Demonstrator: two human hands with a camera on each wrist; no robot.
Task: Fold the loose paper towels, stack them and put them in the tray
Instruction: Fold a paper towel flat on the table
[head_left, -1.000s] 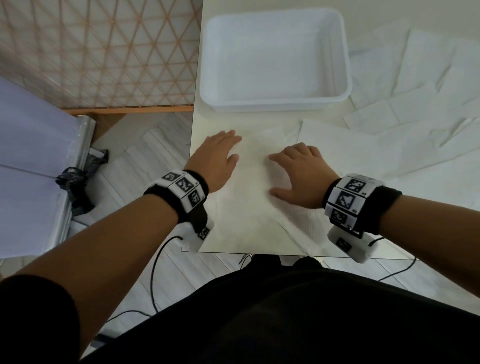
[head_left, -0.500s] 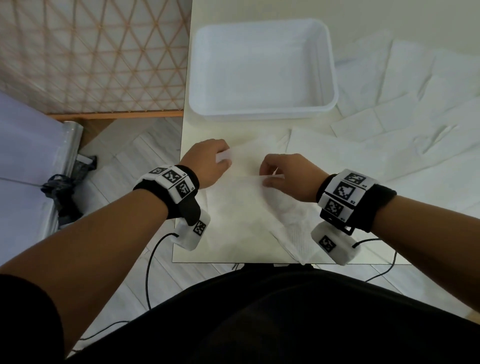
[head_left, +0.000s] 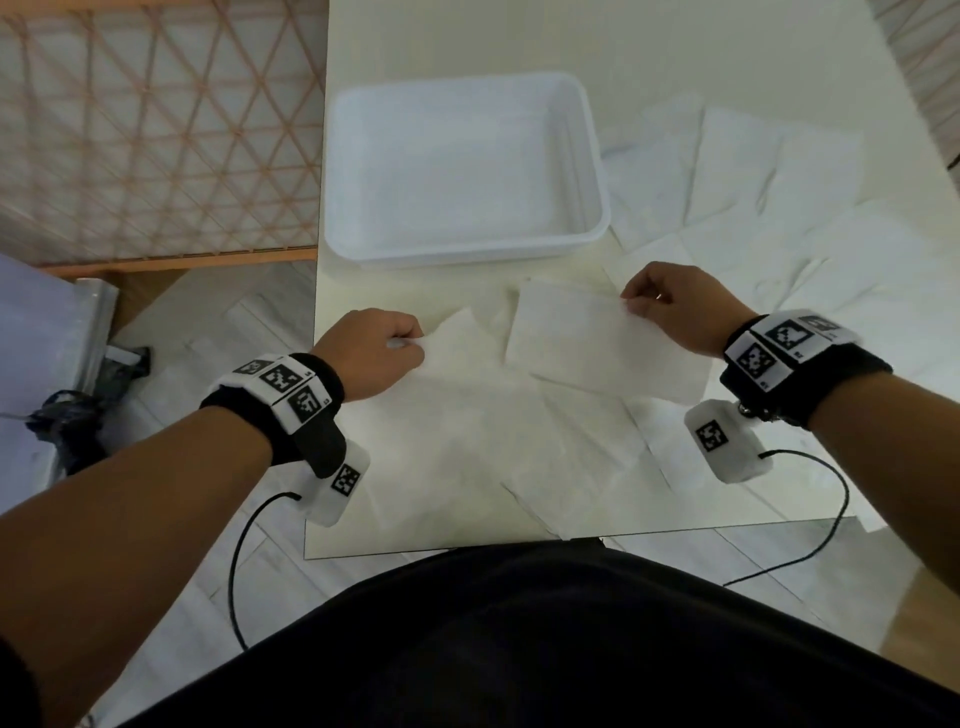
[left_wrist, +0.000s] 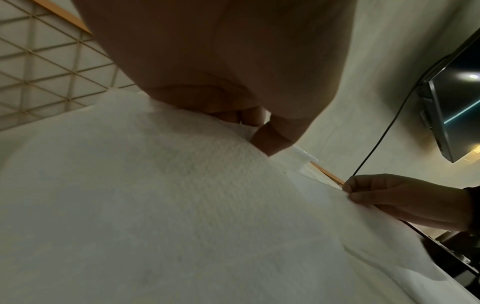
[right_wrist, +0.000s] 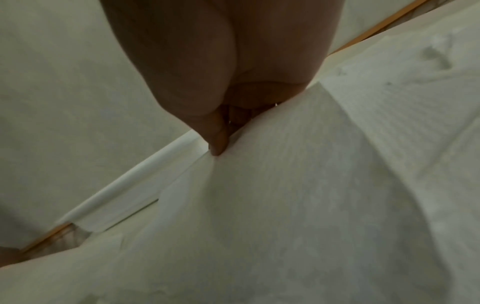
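White paper towel (head_left: 582, 338) hangs between my 2 hands near the table's front edge: my left hand (head_left: 371, 353) pinches 1 corner, my right hand (head_left: 675, 306) pinches another, just before the plastic tray (head_left: 592, 156)

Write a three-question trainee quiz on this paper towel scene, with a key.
1. True or false: folded towels already lie in the tray.
2. Which hand pinches the paper towel? A) left hand only B) right hand only C) both
3. Fill in: the loose towels lie to the ____ of the tray in the head view.

Key: 1 false, the tray holds nothing; 2 C, each hand pinches a far corner; 3 right.
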